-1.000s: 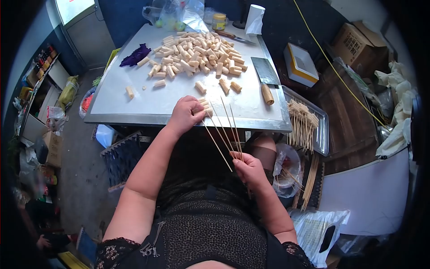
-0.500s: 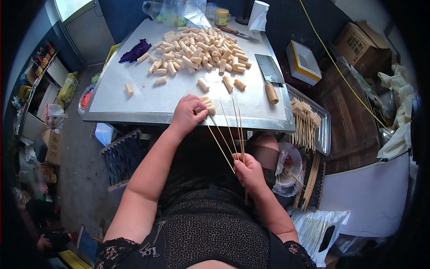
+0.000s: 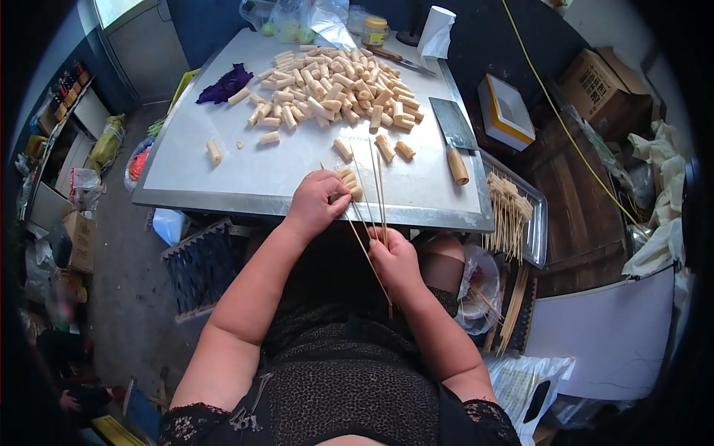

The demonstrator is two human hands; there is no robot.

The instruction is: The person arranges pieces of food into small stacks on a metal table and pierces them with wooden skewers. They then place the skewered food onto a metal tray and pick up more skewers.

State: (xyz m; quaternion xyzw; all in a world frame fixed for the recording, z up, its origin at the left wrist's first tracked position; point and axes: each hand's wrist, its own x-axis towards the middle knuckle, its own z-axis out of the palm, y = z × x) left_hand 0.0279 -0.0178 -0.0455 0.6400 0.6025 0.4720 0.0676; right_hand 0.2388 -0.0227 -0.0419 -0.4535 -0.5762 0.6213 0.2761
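At the table's near edge, my left hand is closed with thumb and fingers pinching a small row of pale, cut cylindrical food pieces. Thin wooden skewers run from these pieces down toward my right hand. That hand is closed around several bamboo skewers, whose upper ends fan out over the table edge. A thin tip shows just above my left knuckles. How far the skewers go into the pieces is hidden by my fingers. A few loose pieces lie just beyond.
A large heap of the same pieces covers the far part of the metal table. At its right lie a cleaver and a knife. Filled skewers rest in a metal tray. Purple cloth lies left.
My right hand has moved up and left with its skewers, closer to my left hand. My left hand keeps its pinch on the pieces. The view has shifted slightly.
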